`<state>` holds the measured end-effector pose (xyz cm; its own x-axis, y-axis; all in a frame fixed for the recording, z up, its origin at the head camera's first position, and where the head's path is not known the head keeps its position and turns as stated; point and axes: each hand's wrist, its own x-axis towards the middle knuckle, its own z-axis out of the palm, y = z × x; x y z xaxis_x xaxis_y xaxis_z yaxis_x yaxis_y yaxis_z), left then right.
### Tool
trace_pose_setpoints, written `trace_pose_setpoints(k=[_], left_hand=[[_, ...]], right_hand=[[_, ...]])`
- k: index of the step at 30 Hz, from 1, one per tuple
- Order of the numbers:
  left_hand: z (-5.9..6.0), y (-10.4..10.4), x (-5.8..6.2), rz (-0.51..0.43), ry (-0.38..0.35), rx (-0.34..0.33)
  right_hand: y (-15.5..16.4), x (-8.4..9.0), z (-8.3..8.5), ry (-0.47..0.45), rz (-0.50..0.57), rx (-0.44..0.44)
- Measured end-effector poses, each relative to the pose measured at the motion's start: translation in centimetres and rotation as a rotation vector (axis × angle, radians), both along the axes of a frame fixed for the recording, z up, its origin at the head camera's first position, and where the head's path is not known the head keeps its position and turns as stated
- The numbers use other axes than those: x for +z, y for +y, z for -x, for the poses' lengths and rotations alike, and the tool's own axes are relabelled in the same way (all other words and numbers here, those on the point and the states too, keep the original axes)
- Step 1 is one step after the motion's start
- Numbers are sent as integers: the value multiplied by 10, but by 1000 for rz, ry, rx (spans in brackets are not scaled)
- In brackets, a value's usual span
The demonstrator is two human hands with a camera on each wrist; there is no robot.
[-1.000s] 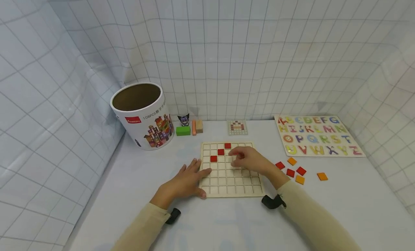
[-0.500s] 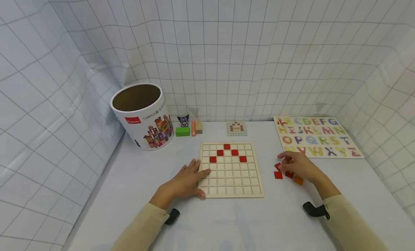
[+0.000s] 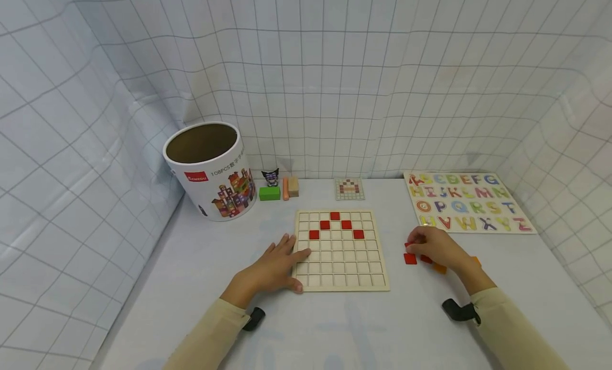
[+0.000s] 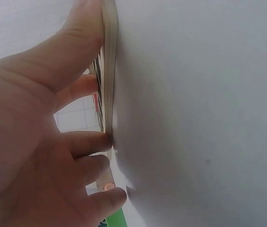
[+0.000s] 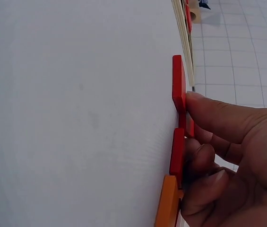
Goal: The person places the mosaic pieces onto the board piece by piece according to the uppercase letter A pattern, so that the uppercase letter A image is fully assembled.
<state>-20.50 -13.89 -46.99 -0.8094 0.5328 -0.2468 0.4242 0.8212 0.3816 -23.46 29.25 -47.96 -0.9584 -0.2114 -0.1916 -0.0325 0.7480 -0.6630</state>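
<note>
A wooden grid board (image 3: 340, 263) lies in the middle of the table, with several red tiles (image 3: 346, 225) set in its upper rows in a peaked line. My left hand (image 3: 272, 266) rests flat against the board's left edge (image 4: 108, 71), fingers straight. To the right of the board, my right hand (image 3: 434, 246) sits curled over a small heap of loose tiles. In the right wrist view its thumb and fingers (image 5: 213, 118) pinch a red tile (image 5: 189, 128). Beside it on the table lie two more red tiles (image 5: 178, 82) and an orange one (image 5: 167, 203).
A round cardboard tub (image 3: 210, 170) stands open at the back left. Small blocks (image 3: 270, 192) and a pattern card (image 3: 349, 188) lie behind the board. An alphabet puzzle (image 3: 466, 201) lies at the back right. Checked cloth walls close in the table.
My right hand left the board, where two more red tiles now sit, moved right to the loose tiles and curled its fingers on one. The left hand stayed put.
</note>
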Motion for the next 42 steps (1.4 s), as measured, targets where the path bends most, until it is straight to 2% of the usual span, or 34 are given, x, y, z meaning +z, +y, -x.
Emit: trace_pose_setpoints(k=[9,13,21,28,36,42], left_hand=[[-3,0,4,-11,-9,-4],[-3,1,4,-6,-5,3],[-2,2,4,17,5,10],[-2,3,4,21,4,17],[-2,3,3,18,1,16],[-3,2,3,8,-2,21]], right_hand=[[0,0,-1,7,19,6],[2,-1,0,-21,68,5],[-2,1,2,-143,342,-40],[-24,4,3,-203,537,-39],[-64,-2,9,-223,515,47],[-87,-4,11,-182,443,103]])
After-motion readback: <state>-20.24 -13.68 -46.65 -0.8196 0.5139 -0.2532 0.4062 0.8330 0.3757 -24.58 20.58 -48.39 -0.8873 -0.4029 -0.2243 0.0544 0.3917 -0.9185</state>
